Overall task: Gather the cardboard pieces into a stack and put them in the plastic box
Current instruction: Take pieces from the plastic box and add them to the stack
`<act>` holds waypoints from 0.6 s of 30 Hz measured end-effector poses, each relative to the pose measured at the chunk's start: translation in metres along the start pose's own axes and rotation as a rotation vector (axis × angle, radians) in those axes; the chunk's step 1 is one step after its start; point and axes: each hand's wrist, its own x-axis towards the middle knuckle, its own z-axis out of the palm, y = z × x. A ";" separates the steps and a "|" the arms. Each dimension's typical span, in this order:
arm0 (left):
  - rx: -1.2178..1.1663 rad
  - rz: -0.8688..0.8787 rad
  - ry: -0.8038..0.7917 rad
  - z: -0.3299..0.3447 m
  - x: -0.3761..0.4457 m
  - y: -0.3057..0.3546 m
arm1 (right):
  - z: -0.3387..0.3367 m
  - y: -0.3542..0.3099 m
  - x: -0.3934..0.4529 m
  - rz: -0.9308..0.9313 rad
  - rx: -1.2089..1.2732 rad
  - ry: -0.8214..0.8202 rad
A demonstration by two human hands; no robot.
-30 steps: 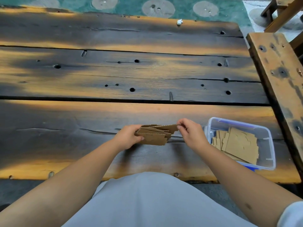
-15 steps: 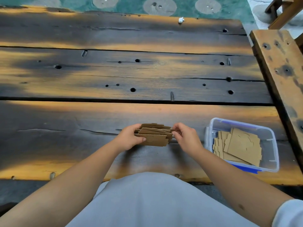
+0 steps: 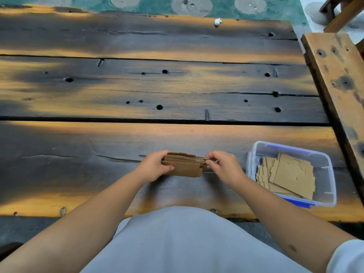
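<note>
Your right hand (image 3: 224, 166) moved in from the fanned top piece; its fingers (image 3: 209, 159) now pinch the stack's right edge. Cardboard stack (image 3: 184, 164) is squared up, tighter against your left hand (image 3: 155, 166).

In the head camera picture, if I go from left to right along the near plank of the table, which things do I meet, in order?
left hand → cardboard stack held between both hands → right hand → plastic box with cardboard pieces already lying inside it.
</note>
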 end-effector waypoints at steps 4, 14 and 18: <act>0.004 0.022 -0.008 0.000 -0.002 0.000 | -0.002 -0.001 -0.001 0.002 -0.013 0.004; -0.052 0.027 -0.013 0.002 -0.003 -0.002 | -0.018 -0.017 -0.004 -0.010 0.145 0.195; -0.029 0.032 -0.017 0.003 -0.003 -0.004 | -0.036 -0.036 0.002 -0.248 -0.012 0.281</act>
